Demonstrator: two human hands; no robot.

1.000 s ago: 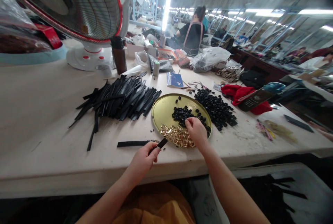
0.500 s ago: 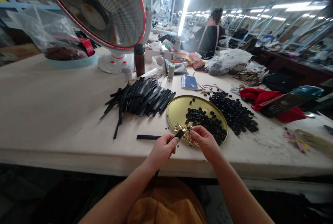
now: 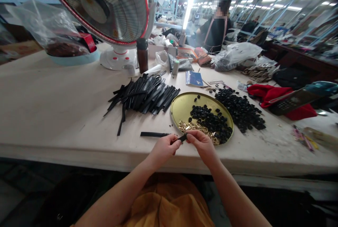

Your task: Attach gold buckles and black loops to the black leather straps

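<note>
My left hand (image 3: 165, 148) is closed on a narrow black strap (image 3: 182, 138), its end sticking out between thumb and forefinger. The fingertips of my right hand (image 3: 202, 145) pinch a small black piece, mostly hidden, right at that strap end. Just behind my hands lies a round gold tray (image 3: 182, 105). In it are a heap of small black pieces (image 3: 211, 121) and a pile of small gold metal fittings (image 3: 196, 127). Another black strap (image 3: 153, 134) lies on the table beside my left hand.
A heap of black straps (image 3: 144, 95) lies left of the tray, and more black pieces (image 3: 241, 109) are piled to its right. Behind stand a fan (image 3: 105, 12), a dark bottle (image 3: 142, 56) and a thread spool (image 3: 175, 68). A person (image 3: 215, 31) is farther back.
My right hand has moved slightly left, bringing the small black piece against the strap end. The gold fitting seen there before is now hidden by my fingers. The view has shifted a little.
</note>
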